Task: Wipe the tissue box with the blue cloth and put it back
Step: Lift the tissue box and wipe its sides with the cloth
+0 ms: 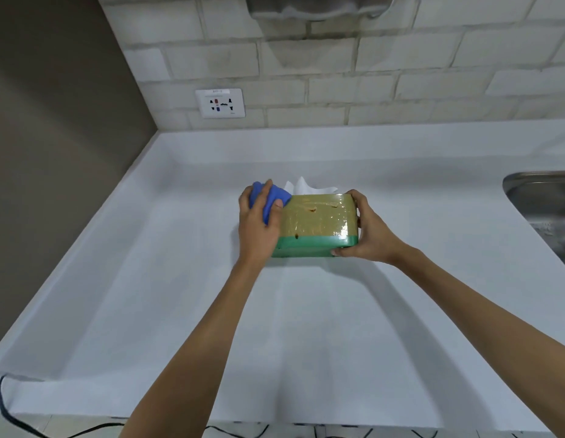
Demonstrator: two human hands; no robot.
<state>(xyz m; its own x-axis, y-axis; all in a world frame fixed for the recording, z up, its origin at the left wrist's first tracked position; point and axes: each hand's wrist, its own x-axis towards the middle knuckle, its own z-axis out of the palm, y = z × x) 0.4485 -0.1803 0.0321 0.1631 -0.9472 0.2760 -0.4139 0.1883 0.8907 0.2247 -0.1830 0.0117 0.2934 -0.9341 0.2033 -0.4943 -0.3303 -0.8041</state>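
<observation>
The tissue box [319, 224] is olive-gold on its near face with a green band along the bottom, and white tissue [301, 186] sticks up behind it. It sits tilted toward me over the white counter [274, 327]. My right hand [365, 230] grips the box's right end. My left hand [257, 224] presses a bunched blue cloth [270, 197] against the box's upper left corner. The left end of the box is hidden behind that hand.
A steel sink [546, 203] lies at the right edge. A tiled wall with a white power socket [220, 103] stands behind, and a metal dispenser [319, 7] hangs above. A brown wall closes off the left. A dark cable [9, 415] runs at the lower left.
</observation>
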